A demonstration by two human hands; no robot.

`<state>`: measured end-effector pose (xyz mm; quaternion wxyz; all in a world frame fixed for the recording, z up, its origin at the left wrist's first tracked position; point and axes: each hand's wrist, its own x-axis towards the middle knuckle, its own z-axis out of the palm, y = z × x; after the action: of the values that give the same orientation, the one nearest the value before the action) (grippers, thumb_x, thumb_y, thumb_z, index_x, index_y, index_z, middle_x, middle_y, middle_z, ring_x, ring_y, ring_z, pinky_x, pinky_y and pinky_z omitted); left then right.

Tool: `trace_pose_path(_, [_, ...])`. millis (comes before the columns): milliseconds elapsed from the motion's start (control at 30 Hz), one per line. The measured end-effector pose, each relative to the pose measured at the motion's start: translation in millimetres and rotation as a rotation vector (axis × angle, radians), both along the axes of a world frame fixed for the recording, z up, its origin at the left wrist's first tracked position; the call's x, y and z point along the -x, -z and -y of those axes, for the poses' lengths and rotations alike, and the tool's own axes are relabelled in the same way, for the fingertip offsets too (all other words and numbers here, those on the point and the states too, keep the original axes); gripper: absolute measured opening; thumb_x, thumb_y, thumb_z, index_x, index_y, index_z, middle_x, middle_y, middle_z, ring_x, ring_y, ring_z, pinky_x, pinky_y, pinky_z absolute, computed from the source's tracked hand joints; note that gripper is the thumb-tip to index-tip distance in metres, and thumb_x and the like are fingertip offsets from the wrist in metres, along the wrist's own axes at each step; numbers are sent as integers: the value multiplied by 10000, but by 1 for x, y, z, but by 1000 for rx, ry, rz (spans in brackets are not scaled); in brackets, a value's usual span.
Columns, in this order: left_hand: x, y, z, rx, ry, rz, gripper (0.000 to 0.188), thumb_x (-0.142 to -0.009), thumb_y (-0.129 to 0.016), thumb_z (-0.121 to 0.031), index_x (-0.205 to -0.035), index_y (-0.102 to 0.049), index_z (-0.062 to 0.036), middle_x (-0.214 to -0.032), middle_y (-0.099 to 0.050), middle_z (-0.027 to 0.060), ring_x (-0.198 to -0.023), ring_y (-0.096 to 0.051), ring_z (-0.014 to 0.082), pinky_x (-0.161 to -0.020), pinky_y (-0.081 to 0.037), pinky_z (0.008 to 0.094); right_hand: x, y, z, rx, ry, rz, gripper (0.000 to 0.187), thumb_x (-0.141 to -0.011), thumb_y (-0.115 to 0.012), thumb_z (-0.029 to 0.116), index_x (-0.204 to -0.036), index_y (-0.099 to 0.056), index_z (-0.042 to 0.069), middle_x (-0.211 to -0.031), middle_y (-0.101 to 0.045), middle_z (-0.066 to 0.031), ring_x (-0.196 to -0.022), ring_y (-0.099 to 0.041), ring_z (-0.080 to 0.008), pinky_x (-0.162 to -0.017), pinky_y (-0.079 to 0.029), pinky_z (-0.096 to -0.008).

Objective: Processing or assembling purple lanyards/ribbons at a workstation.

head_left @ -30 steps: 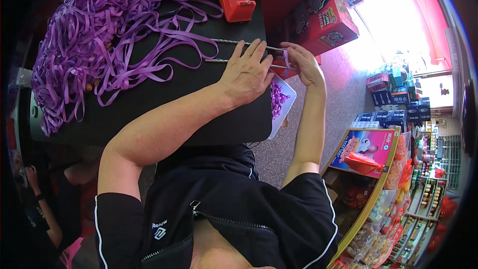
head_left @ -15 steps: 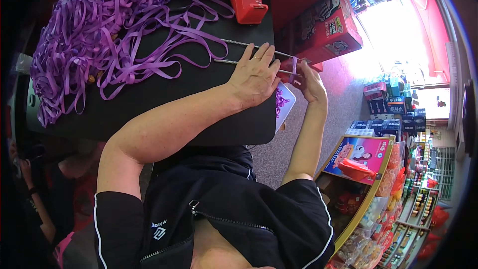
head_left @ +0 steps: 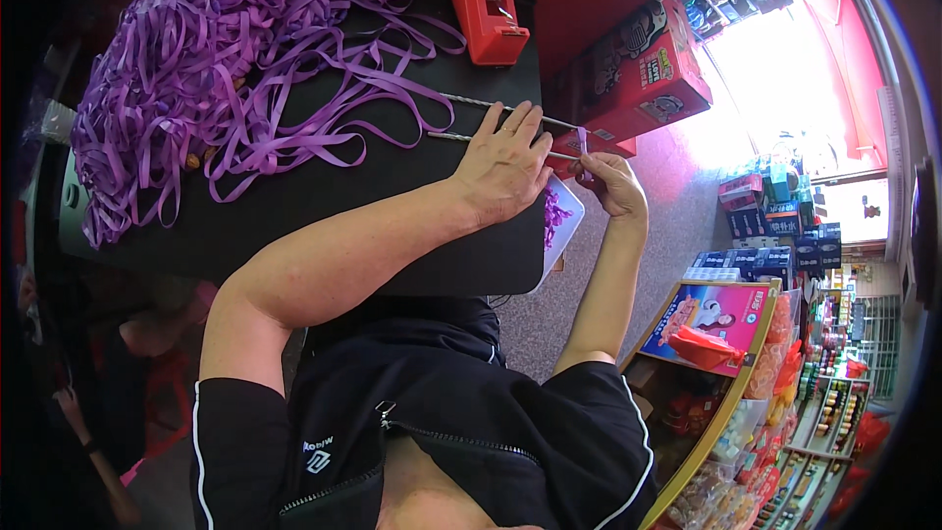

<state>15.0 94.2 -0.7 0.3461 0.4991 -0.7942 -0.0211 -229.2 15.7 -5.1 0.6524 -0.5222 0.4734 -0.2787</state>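
Note:
Two thin twisted metal rods (head_left: pixel 469 99) lie roughly side by side on the black table, their right ends jutting past its edge. My left hand (head_left: pixel 502 165) rests flat across them near that edge, its fingers stretched out and a ring on one. A narrow purple ribbon (head_left: pixel 583 141) wraps around the rods near their free ends. My right hand (head_left: pixel 616 186) pinches the ribbon there between thumb and fingers, just beyond the table. Left of the rods, a big tangled heap of purple ribbon (head_left: pixel 211 59) covers much of the tabletop, with loose loops reaching toward them.
A red tape dispenser (head_left: pixel 491 27) stands at the table's far right. Below the right edge is a white tray (head_left: pixel 573 216) with small purple pieces. A red printed box (head_left: pixel 643 69) sits beyond. Display shelves (head_left: pixel 721 334) stand to the right; another person's arm (head_left: pixel 93 447) shows at lower left.
My right hand has shifted slightly down and closed to a tighter pinch on the ribbon at the rods' ends. My left hand stays flat on the rods; the view has moved slightly.

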Motion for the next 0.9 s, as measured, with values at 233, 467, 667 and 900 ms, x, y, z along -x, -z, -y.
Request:
trace_pose_path(233, [0, -1, -1, -3, 3, 9, 430, -849, -596, -276, -1179, -570, -2, -1327, -447, 223, -1292, -388, 340, -1072, -280, 510, -16, -10, 20, 125, 100, 58, 296, -885, -635, 187, -1116, -604, 3, -960, -667, -76, -753, -619, -110, -665, -484, -222])
trace_pose_path(467, [1, -2, 0, -6, 10, 7, 424, -850, -595, -274, -1176, -571, -4, -1322, -450, 225, -1294, -386, 342, -1071, -279, 512, -12, 11, 37, 11, 166, 183, 221, -856, -641, 72, -1060, -606, -3, -907, -665, -101, -789, -654, -173, -741, -535, -262])
trace_pose_path(667, [-3, 2, 0, -14, -7, 13, 422, -850, -600, -272, -1176, -571, -5, -1326, -447, 229, -1294, -387, 343, -1070, -283, 513, -40, -11, 0, -7, 366, 181, 212, -893, -621, 217, -995, -646, 32, -862, -669, -58, -763, -629, -128, -665, -504, -267])
trace_pose_path(900, [-1, -1, -1, -13, 0, 14, 424, -849, -603, -272, -1181, -570, -11, -1330, -449, 218, -1297, -386, 336, -1077, -275, 508, -11, 0, -15, 41, 167, -55, 193, -871, -651, 263, -836, -682, 76, -782, -643, 1, -682, -547, -69, -670, -430, -243])
